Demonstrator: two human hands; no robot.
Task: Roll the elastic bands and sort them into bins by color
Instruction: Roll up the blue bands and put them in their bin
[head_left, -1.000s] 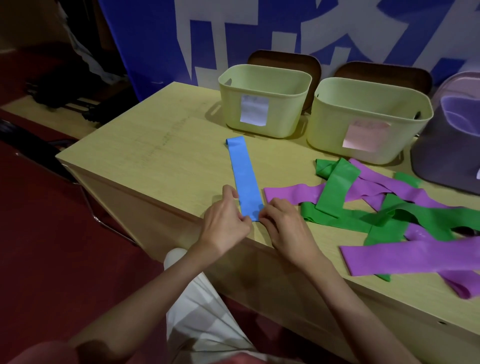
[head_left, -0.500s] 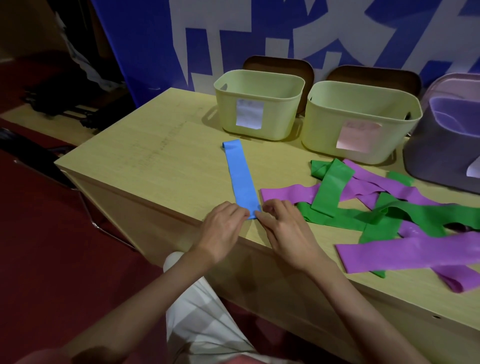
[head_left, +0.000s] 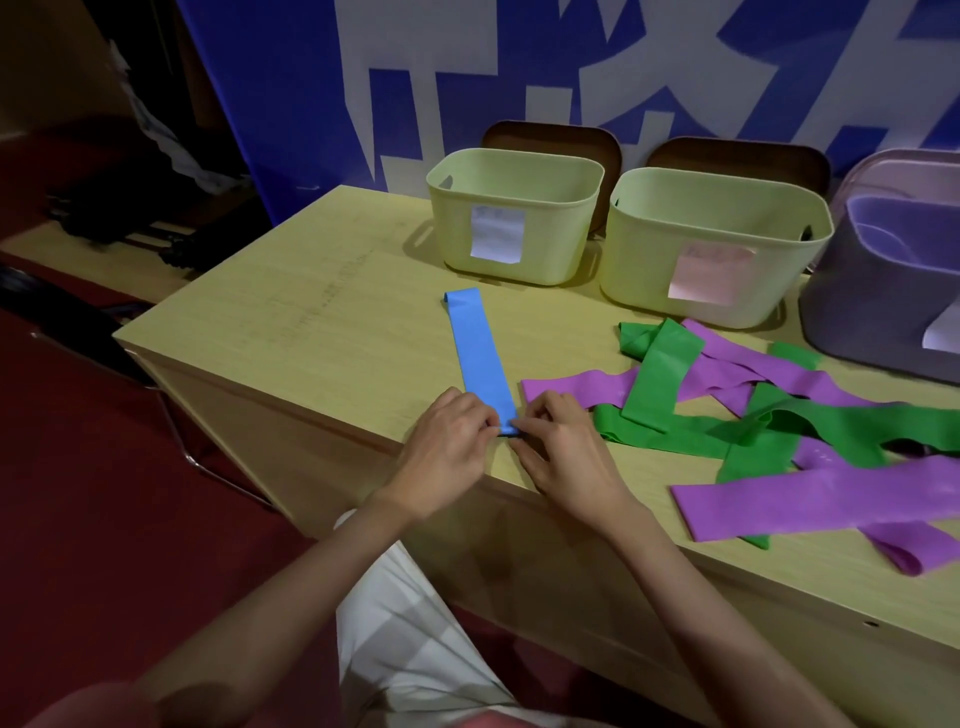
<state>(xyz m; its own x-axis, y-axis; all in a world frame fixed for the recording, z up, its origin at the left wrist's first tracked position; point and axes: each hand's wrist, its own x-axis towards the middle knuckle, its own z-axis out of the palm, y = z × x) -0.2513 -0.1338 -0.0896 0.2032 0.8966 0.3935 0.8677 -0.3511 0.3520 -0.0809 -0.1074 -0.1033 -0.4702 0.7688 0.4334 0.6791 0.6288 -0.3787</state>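
Both hands at the near end of the blue band (head_left: 482, 353) on the counter (head_left: 311, 312): left hand (head_left: 447, 452) and right hand (head_left: 566, 457) fingers pinching its edge, green and purple bands (head_left: 779, 426) piled just right.

I see a blue elastic band (head_left: 480, 353) lying flat and straight, near end at the table edge; green bands (head_left: 660, 379) and purple bands (head_left: 810, 499) tangled; three bins (head_left: 514, 218) behind.

You can read no text: the paper labels (head_left: 497, 233) on the bins (head_left: 514, 218) are too blurred.
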